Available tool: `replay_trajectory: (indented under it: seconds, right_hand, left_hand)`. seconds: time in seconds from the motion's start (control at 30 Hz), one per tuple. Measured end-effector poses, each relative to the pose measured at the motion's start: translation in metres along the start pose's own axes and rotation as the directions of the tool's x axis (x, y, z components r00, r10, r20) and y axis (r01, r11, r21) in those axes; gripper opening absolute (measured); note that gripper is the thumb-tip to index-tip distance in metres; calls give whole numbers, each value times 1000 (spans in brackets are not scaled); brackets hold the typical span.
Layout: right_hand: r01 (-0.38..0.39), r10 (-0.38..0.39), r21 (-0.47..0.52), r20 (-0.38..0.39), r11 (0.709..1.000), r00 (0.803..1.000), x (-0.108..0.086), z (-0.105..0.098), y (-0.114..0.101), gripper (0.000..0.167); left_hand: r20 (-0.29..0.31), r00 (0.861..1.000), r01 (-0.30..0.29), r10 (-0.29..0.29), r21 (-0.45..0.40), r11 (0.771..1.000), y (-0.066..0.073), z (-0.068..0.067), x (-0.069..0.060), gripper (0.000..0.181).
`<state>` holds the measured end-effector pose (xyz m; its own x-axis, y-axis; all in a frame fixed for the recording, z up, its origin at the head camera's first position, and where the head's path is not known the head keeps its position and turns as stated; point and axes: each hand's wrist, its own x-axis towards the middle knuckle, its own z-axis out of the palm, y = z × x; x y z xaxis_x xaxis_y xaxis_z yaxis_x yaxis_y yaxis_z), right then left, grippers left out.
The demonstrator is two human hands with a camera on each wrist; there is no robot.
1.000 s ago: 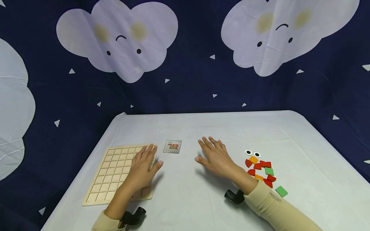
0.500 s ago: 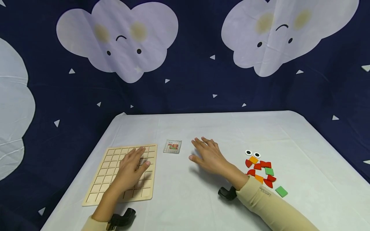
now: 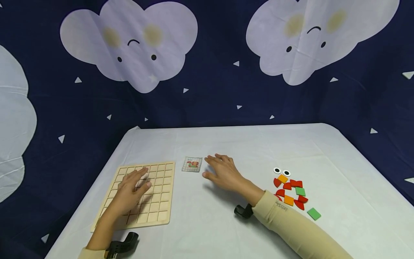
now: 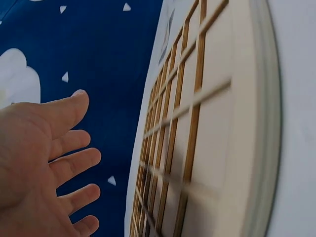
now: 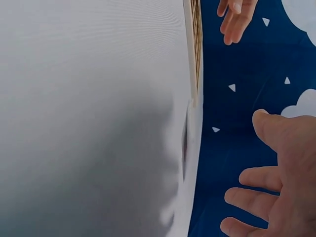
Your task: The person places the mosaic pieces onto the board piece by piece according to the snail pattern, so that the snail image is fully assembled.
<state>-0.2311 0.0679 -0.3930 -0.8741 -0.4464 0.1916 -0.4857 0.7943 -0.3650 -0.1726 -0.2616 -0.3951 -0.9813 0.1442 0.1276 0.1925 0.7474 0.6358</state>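
At the far left, a pale cloud (image 3: 11, 122) on the dark blue backdrop (image 3: 45, 108) runs out of sight behind the white-covered table (image 3: 200, 223). Next comes my left hand (image 3: 127, 196), palm down with its fingers extended and the thumb out to the side. It hovers above the wooden grid board (image 3: 161, 201), and the left wrist view shows a gap between my fingers and the wood, with my shadow falling across the squares. A black wrist mount (image 3: 124, 244) sits at the cuff of my beige sleeve. The board lies flat on the cloth, its ruled squares bare to the right of my thumb. Just beyond its right edge, towards the far side, lies a small gridded picture card (image 3: 192, 164) printed in red and green. My right hand (image 3: 224, 174) hangs just right of the card, fingers reaching out loosely and spread apart, thumb held away, a shadow on the cloth below. Farther right, well apart from the board, lie the loose pieces: two round eyes (image 3: 281, 172) at the top, orange squares (image 3: 289, 200) and red curved pieces (image 3: 299, 204) below them, one red piece partly covered by my sleeve, a green square (image 3: 300, 191) among them, and another green square (image 3: 314, 214) nearer me, off to the right
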Motion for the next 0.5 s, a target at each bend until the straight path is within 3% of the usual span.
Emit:
replay_trajectory:
  seconds: [0.17,0.5]
  right_hand:
    - [2,-2,13,6,1000,1000,9,5,-3,56]
    - [-9,8,27,59,1000,998,26,15,-7,52]
  left_hand:
    - [2,1000,27,-27,15,1000,-11,-10,-4,63]
    - [11,999,38,-38,-40,998,-32,-26,-13,62]
